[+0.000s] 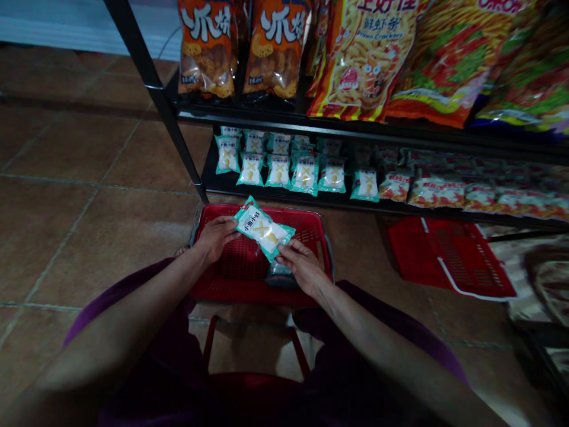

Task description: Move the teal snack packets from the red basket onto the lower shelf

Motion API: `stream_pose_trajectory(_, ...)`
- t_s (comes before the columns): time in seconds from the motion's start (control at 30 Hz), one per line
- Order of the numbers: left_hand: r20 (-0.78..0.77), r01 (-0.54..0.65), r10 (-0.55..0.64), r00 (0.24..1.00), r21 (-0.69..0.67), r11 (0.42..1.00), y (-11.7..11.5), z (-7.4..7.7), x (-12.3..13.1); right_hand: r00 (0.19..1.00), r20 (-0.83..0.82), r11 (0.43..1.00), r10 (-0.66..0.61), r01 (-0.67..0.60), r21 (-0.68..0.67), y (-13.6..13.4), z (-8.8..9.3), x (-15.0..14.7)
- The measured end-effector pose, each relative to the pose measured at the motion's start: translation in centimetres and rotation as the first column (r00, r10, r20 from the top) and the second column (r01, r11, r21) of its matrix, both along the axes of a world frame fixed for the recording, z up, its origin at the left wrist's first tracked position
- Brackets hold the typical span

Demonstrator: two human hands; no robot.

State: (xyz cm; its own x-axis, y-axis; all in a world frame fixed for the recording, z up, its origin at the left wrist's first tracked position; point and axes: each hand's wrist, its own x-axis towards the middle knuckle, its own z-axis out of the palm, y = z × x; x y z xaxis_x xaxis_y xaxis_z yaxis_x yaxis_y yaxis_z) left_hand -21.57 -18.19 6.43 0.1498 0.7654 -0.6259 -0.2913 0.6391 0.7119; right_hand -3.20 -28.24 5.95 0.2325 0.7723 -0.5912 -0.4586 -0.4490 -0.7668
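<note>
A small teal-and-white snack packet point(263, 228) is held tilted above a red shopping basket point(231, 290). My left hand point(216, 238) pinches its upper left corner, and my right hand point(301, 264) grips its lower right end. Under the right hand, partly hidden, another teal packet point(280, 268) lies inside the basket at its right side. Just beyond, on the bottom shelf, stand rows of matching teal packets point(278, 170).
Red-and-white packets point(438, 190) continue along the bottom shelf point(267, 198). Above are large orange bags point(273, 50) and prawn cracker bags point(367, 59). A second red basket point(448, 255) is on the tiled floor to the right. A black shelf post point(155, 95) rises at left.
</note>
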Motion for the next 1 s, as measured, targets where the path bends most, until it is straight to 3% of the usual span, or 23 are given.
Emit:
stream_pose_trajectory(0.1,-0.016,-0.005,0.005,1.0,0.024,1.0,0.05,0.03,-0.17,1.0,0.015,1.0,0.013,-0.014,0.008,0.02,0.1,-0.08)
stream_pose_trajectory(0.47,-0.055,0.068,-0.063,0.996,0.105,0.992,-0.2,0.48,-0.27,0.991,-0.02,0.991,-0.129,0.13,0.015,0.44,-0.33,0.67)
stream_pose_trajectory(0.83,-0.106,0.073,-0.06,0.993,0.124,0.99,0.07,0.37,-0.22,0.996,-0.022,0.994,-0.086,0.084,-0.071,0.33,-0.49,0.46)
stream_pose_trajectory(1.0,-0.125,0.019,0.001,0.992,0.153,0.988,0.06,0.32,-0.19,1.0,-0.019,0.997,0.005,-0.006,-0.075,0.03,-0.75,0.36)
